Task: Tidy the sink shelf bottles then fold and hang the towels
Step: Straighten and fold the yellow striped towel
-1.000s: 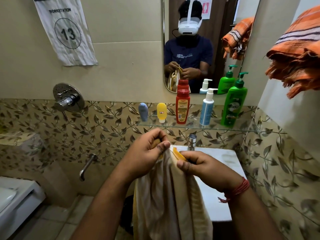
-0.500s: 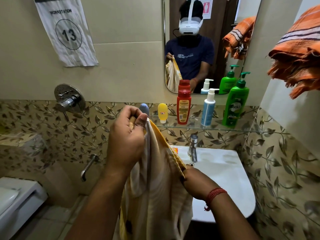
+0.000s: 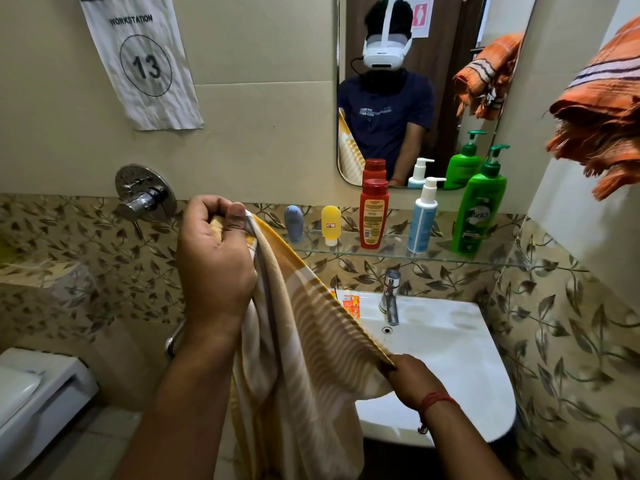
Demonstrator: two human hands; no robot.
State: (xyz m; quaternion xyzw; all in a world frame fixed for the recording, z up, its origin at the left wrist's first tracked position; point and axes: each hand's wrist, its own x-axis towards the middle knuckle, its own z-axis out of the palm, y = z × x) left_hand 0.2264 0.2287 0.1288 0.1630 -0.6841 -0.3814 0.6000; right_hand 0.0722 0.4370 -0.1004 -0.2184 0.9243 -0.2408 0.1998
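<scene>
A yellow and cream striped towel (image 3: 304, 341) hangs between my hands over the front of the sink. My left hand (image 3: 214, 268) grips its upper corner, raised to shelf height. My right hand (image 3: 408, 379) pinches the same edge lower down, over the basin, so that edge runs taut between them. On the glass shelf (image 3: 519, 263) stand a row of bottles: a small grey-blue one (image 3: 293, 223), a small yellow one (image 3: 330, 224), a red one (image 3: 374, 213), a white and blue pump bottle (image 3: 423, 216) and a green pump bottle (image 3: 481, 206).
An orange striped towel (image 3: 602, 109) hangs bunched at the upper right. The white sink (image 3: 460, 368) with its tap (image 3: 390, 299) lies below the shelf; small orange packets (image 3: 349, 301) rest on its back rim. A shower valve (image 3: 143, 195) and toilet (image 3: 31, 396) are at left.
My hands have drawn apart along the towel edge: the left rose up and left, the right slid down and right. The towel edge is now stretched out between them.
</scene>
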